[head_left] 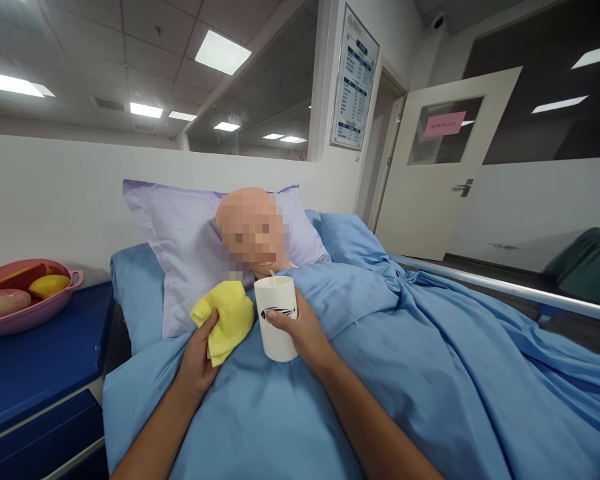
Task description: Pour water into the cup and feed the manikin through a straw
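My right hand (303, 330) is wrapped round a white cup (277, 319) with a small dark fish mark, held upright just below the chin of a figure lying in the bed. A thin straw rises from the cup toward the figure's mouth. My left hand (199, 360) grips a folded yellow cloth (225, 317), held to the left of the cup, near the figure's neck. The figure's head rests on a lilac pillow (180, 247), and a blue blanket (405, 360) covers the body up to the neck.
A dark blue bedside cabinet (35, 367) stands at the left with a pink bowl (27, 317) of fruit on it. A metal bed rail (505, 288) runs along the far side. A white door (440, 167) stands ajar behind.
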`<state>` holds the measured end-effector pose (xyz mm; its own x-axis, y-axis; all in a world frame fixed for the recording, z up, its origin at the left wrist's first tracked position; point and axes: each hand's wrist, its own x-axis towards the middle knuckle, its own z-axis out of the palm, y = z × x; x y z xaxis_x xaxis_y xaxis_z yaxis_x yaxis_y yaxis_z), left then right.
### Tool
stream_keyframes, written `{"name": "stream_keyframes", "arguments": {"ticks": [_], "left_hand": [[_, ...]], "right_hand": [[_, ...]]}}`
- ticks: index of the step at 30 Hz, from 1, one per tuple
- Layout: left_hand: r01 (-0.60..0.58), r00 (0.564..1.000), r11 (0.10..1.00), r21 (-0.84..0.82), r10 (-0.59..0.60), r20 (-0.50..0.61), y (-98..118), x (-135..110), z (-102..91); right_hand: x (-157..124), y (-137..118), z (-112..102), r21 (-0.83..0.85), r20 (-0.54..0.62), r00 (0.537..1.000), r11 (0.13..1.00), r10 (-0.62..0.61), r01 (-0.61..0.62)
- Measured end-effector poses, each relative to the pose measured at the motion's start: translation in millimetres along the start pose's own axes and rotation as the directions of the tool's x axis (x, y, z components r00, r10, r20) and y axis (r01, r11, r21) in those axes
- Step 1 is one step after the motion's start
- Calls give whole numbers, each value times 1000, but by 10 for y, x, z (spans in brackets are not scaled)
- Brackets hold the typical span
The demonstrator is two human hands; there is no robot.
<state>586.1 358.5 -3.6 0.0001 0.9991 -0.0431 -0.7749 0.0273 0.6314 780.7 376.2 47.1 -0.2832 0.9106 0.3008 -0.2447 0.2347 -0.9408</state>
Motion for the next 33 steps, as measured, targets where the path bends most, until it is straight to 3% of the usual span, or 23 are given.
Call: {"name": "stream_keyframes", "arguments": {"ticks": [21,25,27,29,31,33], "left_hand": [[-15,1000,998,60,17,-25,-1,13,32],[-110,982,971,211,139,-129,66,-38,201],[-225,945,921,318,286,-158,191,-68,383],[-388,867,840,379,473,-159,357,-88,618],[-554,722,701,448,673,-161,506,-85,866],[-680,575,496,540,818,-27,582,-43,1081]], "right_hand": [[38,37,-17,57,9,1000,998,-25,24],[49,78,-11,79,-5,998,994,-69,69],[57,109,-8,89,-44,992,988,-121,125],[68,136,-10,75,-142,970,975,-197,210],[77,152,-19,67,-257,937,963,-237,262],[82,159,-34,87,-333,916,960,-222,265]]}}
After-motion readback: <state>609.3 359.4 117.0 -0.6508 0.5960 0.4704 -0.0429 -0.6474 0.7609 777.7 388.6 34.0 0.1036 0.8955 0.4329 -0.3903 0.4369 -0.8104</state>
